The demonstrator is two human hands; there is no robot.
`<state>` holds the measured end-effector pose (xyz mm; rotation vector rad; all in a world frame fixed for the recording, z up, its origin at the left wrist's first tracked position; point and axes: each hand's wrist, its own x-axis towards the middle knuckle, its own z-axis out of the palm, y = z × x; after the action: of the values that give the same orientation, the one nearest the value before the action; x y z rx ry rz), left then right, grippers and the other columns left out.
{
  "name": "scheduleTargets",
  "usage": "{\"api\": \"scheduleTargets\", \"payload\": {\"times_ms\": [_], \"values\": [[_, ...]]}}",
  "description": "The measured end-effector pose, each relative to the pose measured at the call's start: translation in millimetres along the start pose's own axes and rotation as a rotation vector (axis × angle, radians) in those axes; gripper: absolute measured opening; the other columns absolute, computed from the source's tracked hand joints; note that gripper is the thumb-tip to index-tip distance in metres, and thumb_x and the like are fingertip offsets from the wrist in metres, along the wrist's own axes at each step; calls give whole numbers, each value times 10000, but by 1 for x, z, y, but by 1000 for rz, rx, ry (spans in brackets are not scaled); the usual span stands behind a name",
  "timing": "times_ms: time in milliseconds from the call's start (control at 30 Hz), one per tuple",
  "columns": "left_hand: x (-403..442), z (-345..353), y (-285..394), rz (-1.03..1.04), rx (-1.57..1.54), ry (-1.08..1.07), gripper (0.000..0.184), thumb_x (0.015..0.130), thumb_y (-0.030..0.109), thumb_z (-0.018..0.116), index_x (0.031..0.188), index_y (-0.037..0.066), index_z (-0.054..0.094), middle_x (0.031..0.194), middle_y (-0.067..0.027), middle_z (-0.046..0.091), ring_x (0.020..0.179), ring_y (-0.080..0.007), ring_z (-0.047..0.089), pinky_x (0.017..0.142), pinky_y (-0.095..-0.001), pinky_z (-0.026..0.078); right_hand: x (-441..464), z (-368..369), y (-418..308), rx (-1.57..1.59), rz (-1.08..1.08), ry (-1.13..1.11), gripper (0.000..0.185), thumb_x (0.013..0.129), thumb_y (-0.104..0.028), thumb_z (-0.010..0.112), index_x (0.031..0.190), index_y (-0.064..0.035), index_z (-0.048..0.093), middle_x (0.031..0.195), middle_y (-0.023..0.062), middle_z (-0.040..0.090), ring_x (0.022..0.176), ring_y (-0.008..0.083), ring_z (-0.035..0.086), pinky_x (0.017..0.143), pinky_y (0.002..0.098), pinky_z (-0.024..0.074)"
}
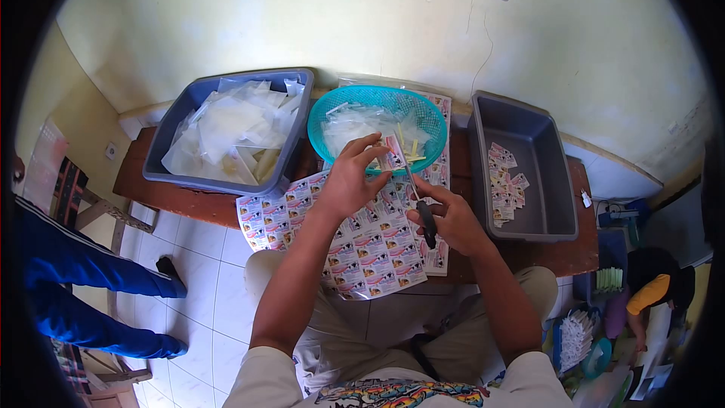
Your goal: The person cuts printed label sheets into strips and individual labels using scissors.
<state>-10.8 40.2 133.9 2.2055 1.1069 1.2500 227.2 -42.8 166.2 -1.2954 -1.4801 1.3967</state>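
My left hand point(351, 174) pinches a small printed label point(393, 153) between thumb and fingertips, over the front rim of a turquoise basket point(321, 109). In my right hand point(451, 219) is a pair of scissors point(427, 223) with black handles, its metal blades pointing up to the label. Clear plastic pieces point(355, 125) and yellowish strips lie inside the basket. Below my hands, sheets of printed labels point(370, 261) spread over the bench edge and my lap. To the right, a grey bin point(540, 189) contains a scatter of cut labels point(504, 189).
A blue-grey bin point(170, 174) heaped with clear plastic bags point(234, 125) stands left on the brown bench point(185, 208). A person in blue trousers point(91, 257) is at the left. Another person point(653, 291) bends at the far right, near several containers.
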Motion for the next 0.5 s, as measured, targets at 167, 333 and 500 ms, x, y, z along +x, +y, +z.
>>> {"api": "scheduleTargets", "payload": {"times_ms": [167,333,500], "values": [[-1,-2,1,-8,2,-2,465,827,82,871,1271,48,737,1481,-198,624,1385,-399,579,1153,-476,505,0,1,-2,-2,-4,-1,828,911,-230,901,1609,-40,497,1268,115,656,987,144,710,768,284,607],[-2,-1,1,4,13,2,470,822,74,871,1272,50,738,1475,-198,628,1382,-399,582,1151,-474,506,-2,2,-4,-5,21,-14,783,932,-166,872,1615,-74,501,1315,70,591,975,131,676,752,299,617],[-2,-2,2,5,17,1,478,818,70,873,1276,48,737,1477,-198,626,1380,-398,582,1150,-472,506,-3,2,-3,14,21,-19,783,934,-160,869,1617,-72,497,1287,57,605,969,124,671,748,294,610]]}}
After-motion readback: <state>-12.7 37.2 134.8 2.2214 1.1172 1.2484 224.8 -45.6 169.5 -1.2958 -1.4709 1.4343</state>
